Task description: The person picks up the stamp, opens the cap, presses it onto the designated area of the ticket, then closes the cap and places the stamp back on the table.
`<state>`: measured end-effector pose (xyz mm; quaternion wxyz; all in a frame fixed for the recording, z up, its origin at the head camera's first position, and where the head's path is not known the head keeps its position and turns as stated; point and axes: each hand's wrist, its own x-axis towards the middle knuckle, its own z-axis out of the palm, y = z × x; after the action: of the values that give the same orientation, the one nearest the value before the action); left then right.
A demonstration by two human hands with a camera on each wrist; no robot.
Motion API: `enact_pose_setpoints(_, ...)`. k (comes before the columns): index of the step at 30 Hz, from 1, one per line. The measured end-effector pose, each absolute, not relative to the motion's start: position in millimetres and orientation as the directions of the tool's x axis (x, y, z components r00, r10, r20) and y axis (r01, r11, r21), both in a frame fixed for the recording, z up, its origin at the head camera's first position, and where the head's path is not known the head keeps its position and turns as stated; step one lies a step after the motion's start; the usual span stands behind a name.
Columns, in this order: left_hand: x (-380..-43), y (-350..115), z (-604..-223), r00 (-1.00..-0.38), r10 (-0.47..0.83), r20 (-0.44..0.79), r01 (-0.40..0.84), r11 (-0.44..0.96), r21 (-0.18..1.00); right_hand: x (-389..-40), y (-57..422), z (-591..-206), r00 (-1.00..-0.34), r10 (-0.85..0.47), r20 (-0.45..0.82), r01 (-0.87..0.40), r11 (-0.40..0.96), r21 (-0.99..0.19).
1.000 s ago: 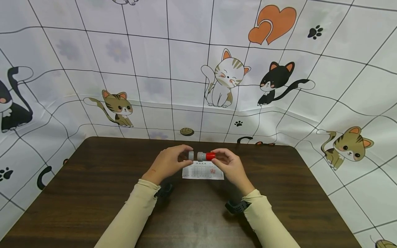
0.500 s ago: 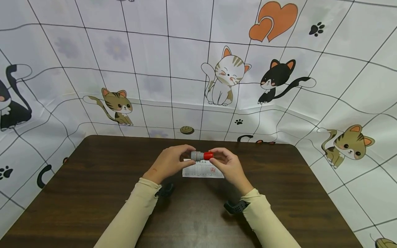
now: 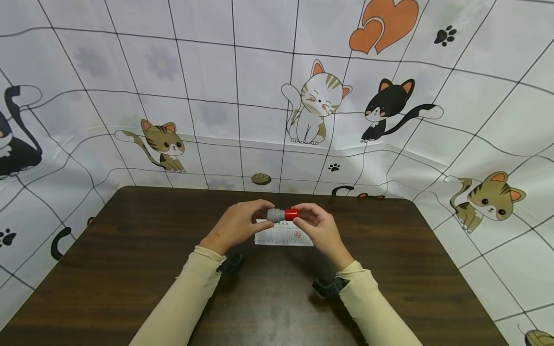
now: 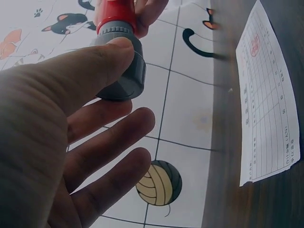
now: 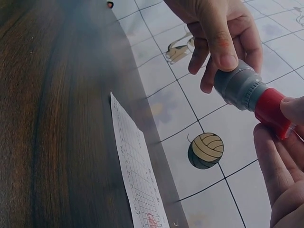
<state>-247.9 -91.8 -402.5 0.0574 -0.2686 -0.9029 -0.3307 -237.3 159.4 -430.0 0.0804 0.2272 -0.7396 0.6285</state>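
Note:
A small round stamp [image 3: 291, 215] with a red body is held sideways above the table, its grey cap [image 3: 273, 216] seated on the left end. My left hand [image 3: 237, 224] pinches the cap between thumb and index finger, the other fingers spread apart in the left wrist view. On the other end, my right hand [image 3: 322, 232] grips the red body [image 5: 273, 108] with thumb and fingertips. Below the stamp lies a white printed slip of paper [image 3: 281, 235] with a table grid and a red round seal mark near its right side.
The dark brown wooden table [image 3: 277, 298] spreads out under both forearms. Behind it and along both sides hangs a white sheet [image 3: 259, 72] printed with cats, hearts and grid lines. Dark bands sit on both wrists.
One second ago the grey cap was apart from the stamp in the left hand. The two hands came together, and the cap now covers the stamp's end. The head view tilted slightly.

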Motion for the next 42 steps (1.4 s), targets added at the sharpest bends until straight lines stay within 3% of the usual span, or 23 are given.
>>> enact_pose_setpoints(13, -244, -87, -399, -0.850, 0.452, 0.273, 0.518, 0.615, 0.594, -235, 157, -426, -0.888, -0.226, 0.400, -0.438, 0.152, -0.886)
enact_pose_setpoints(26, -241, -82, -401, -0.789, 0.448, 0.420, 0.611, 0.642, 0.463, -234, 156, -425, -0.915, -0.195, 0.353, -0.391, 0.218, -0.894)
enact_pose_setpoints(42, -242, -83, -406, -0.806, 0.490, 0.333, 0.592, 0.644, 0.485, -234, 156, -426, -0.907, -0.213, 0.365, -0.411, 0.248, -0.877)
